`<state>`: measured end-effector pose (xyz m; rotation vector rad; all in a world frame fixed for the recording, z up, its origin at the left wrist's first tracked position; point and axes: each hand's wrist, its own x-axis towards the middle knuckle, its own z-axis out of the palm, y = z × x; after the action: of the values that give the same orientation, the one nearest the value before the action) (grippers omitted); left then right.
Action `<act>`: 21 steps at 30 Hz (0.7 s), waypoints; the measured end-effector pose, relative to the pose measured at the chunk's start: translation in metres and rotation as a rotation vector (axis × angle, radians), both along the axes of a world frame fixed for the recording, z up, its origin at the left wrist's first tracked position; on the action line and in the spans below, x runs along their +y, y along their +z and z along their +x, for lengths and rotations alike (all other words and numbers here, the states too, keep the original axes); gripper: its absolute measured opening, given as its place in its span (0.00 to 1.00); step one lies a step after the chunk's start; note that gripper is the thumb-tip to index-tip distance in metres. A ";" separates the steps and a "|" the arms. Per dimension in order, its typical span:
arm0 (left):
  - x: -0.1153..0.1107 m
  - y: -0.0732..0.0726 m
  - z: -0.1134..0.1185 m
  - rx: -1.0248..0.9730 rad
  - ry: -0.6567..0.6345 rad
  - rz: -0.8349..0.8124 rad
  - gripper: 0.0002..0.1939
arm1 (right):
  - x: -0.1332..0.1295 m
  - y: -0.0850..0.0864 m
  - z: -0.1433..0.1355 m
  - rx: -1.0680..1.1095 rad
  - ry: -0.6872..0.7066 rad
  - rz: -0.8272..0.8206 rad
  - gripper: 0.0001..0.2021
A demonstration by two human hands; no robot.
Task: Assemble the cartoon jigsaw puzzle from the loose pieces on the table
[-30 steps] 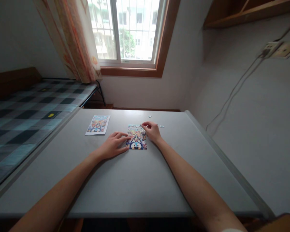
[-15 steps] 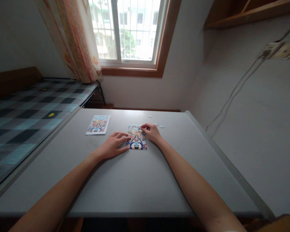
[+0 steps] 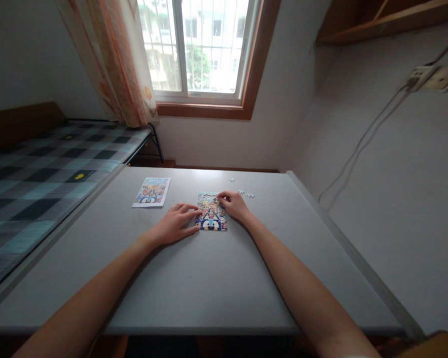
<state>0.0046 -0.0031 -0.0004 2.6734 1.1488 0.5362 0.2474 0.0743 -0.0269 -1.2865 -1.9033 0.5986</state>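
Observation:
A colourful jigsaw puzzle (image 3: 211,219) lies flat on the grey table (image 3: 205,283), with a gap among the pieces near its upper right. My left hand (image 3: 177,223) rests at the puzzle's left edge, fingers spread, fingertips touching it. Over the puzzle's upper right part, my right hand (image 3: 233,203) is closed in a pinch at the gap; whatever is between the fingertips is too small to make out. Loose pieces (image 3: 250,196) lie just beyond my right hand, and another piece (image 3: 232,180) sits farther back.
A printed picture sheet (image 3: 151,192) lies on the table to the left. Left of the table is a bed with a checked cover (image 3: 59,159). Behind are a curtain (image 3: 115,64) and a window. A cable (image 3: 358,144) hangs on the right wall.
My right hand's fingertips have shifted very slightly left over the puzzle. My left hand stays in place.

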 end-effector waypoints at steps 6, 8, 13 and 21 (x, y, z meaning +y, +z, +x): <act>0.001 -0.001 0.000 -0.004 0.000 -0.003 0.23 | 0.000 0.001 0.000 -0.037 0.006 0.005 0.07; 0.001 -0.001 0.000 -0.005 -0.001 -0.007 0.23 | 0.000 0.000 0.000 -0.047 0.005 0.018 0.07; 0.000 0.000 0.000 -0.013 0.003 -0.005 0.22 | 0.000 0.001 0.000 -0.067 0.000 0.034 0.07; 0.001 -0.002 -0.001 -0.006 0.005 -0.002 0.23 | -0.003 0.004 -0.001 -0.090 -0.017 0.049 0.07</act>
<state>0.0040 -0.0023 -0.0026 2.6659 1.1541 0.5440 0.2462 0.0711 -0.0233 -1.3163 -1.9660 0.4900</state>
